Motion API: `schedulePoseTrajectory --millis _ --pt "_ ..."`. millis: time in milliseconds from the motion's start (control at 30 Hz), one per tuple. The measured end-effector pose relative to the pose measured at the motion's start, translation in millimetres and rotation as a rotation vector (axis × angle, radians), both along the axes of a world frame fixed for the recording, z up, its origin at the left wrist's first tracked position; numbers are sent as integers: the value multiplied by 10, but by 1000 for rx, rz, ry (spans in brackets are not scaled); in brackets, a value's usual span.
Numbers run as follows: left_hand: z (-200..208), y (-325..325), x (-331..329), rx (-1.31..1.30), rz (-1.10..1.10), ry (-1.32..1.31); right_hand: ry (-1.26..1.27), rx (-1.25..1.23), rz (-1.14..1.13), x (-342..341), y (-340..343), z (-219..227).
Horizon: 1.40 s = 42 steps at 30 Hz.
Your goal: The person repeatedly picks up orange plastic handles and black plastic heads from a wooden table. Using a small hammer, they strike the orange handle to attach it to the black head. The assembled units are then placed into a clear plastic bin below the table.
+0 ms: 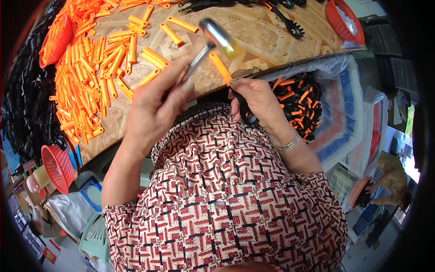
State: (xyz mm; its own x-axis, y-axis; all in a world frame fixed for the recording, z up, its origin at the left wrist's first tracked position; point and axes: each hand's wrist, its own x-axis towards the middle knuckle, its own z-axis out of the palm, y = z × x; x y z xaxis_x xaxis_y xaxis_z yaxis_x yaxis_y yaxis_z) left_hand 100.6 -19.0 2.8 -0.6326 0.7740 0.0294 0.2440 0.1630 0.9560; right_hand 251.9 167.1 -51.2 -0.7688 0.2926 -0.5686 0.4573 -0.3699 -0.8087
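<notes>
My left hand (158,102) is closed around the metal shaft of a small mallet (219,36). Its shiny head, black at one end and yellowish at the other, is slightly blurred above the table edge. In my right hand (256,97) is a kitchen utensil with an orange handle (220,68) pointing up and away, its tip close to the mallet head. The utensil's black part (245,109) runs down under my fingers, which partly hide its shape. Loose orange handles (90,90) lie heaped on the table to the left of my left hand, with several scattered nearer.
The patterned table (272,50) curves across the front. Red baskets stand at its far left (56,43) and far right (344,22). A black pasta server (290,25) lies at the back. Right of my lap, a plastic-lined container (340,104) holds finished-looking black-and-orange utensils (301,106). Another person (392,179) is at right.
</notes>
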Motion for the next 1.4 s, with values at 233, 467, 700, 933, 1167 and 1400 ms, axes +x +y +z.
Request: schedulePoseTrajectory --millis 233,467,700,933,1167,1400 --pt "-101 -135 39 -168 19 603 14 -82 -13 18 35 56" --pt "-235 -165 105 -196 -130 689 3 -42 -9 -17 -8 25" --pt "-46 -139 140 -168 -30 666 4 -17 10 -14 18 24" --pt "-128 -312 -84 -1 206 107 -38 291 338 588 960 200" --pt "-241 -363 -114 126 342 -363 -181 1786 190 425 1541 795" --pt "-197 -513 -106 133 379 -360 590 1967 180 -1482 1182 733"
